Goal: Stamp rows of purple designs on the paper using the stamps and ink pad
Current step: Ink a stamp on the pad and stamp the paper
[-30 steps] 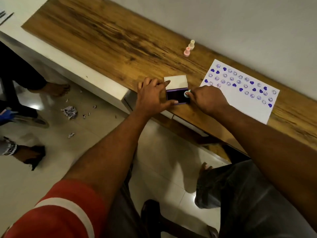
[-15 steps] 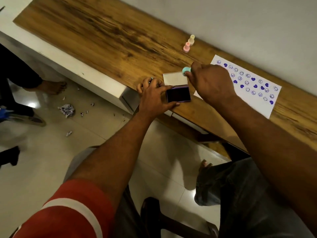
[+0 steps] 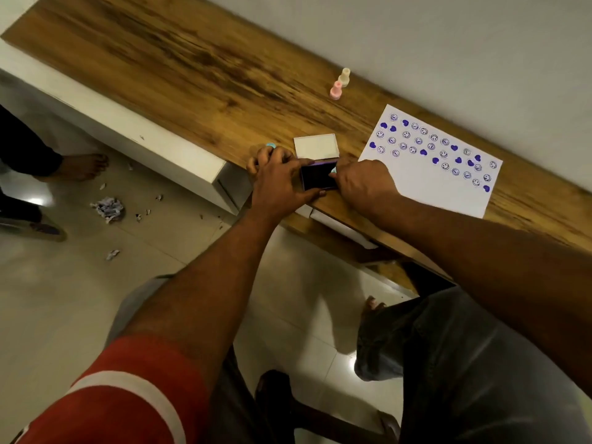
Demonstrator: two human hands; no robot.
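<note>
The open ink pad (image 3: 317,177), dark purple, lies near the front edge of the wooden table, its white lid (image 3: 316,145) flipped up behind it. My left hand (image 3: 278,182) grips the pad's left side between thumb and index finger. My right hand (image 3: 365,184) pinches a small teal stamp (image 3: 333,170) down against the pad's right edge. To the right lies the white paper (image 3: 426,190) with uneven rows of purple hearts and smiley faces across its upper part. Another teal stamp (image 3: 270,145) shows just behind my left hand's fingers.
A pink stamp (image 3: 335,90) and a cream stamp (image 3: 344,76) stand upright at the back of the table (image 3: 192,65), near the wall. Crumpled paper scraps (image 3: 107,208) litter the floor at left, beside another person's bare foot (image 3: 85,165).
Half a second ago my right hand held the teal stamp up over the lid; it has come back down onto the ink pad's right edge. My left hand stays on the pad.
</note>
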